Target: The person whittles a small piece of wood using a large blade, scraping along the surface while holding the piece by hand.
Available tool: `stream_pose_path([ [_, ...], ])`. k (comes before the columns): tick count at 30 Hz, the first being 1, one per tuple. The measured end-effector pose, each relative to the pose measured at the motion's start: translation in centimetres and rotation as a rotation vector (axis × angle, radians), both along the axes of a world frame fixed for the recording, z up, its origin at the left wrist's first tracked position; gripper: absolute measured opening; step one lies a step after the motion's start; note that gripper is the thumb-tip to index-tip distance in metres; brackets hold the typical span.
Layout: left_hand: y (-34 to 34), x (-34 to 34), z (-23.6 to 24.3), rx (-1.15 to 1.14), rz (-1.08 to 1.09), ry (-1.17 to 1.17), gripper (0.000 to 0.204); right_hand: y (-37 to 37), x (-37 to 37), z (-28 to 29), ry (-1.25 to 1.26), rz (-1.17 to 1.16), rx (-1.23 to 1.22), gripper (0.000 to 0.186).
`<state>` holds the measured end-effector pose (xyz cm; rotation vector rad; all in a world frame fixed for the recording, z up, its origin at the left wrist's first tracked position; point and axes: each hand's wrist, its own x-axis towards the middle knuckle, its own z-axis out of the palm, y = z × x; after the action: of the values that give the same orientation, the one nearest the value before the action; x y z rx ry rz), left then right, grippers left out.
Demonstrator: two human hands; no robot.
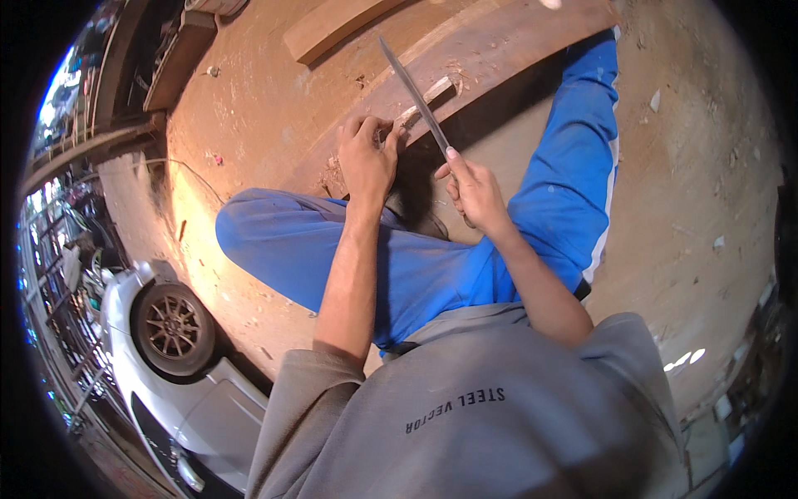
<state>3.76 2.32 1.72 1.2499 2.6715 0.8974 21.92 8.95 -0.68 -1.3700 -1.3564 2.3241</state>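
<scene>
My right hand (472, 193) grips the handle of a long, narrow blade (414, 87), which points forward and crosses a slim pale wooden piece (436, 91). That piece lies along a reddish-brown plank (515, 54) scattered with shavings. My left hand (366, 162) has its fingers curled at the near end of the wooden piece, left of the blade; its fingertips are partly hidden. The plank runs diagonally in front of me, over my outstretched right leg (582, 158) in blue trousers, with my left knee (253, 233) bent beside it.
Another timber (349, 21) lies beyond the plank on the dusty floor (673, 191). Boards (166, 66) and cluttered framework (50, 274) stand at the left. A silver car (191, 407) with a dark wheel (174, 328) is at the lower left. Small debris dots the floor.
</scene>
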Motion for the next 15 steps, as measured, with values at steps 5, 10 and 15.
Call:
stream_pose_path([
  [5,-0.1,-0.4,-2.1,-0.044,0.052,-0.103,0.026,-0.1,0.1,-1.3,-0.064,0.039,0.149,0.063],
  [10,0.5,0.2,-3.1,0.064,0.053,-0.167,0.025,-0.6,0.0,-2.4,-0.091,0.043,0.164,0.063],
  [15,0.1,0.4,-3.8,0.166,0.053,-0.062,0.024,-0.8,-0.2,-2.1,-0.121,0.052,0.174,0.063],
])
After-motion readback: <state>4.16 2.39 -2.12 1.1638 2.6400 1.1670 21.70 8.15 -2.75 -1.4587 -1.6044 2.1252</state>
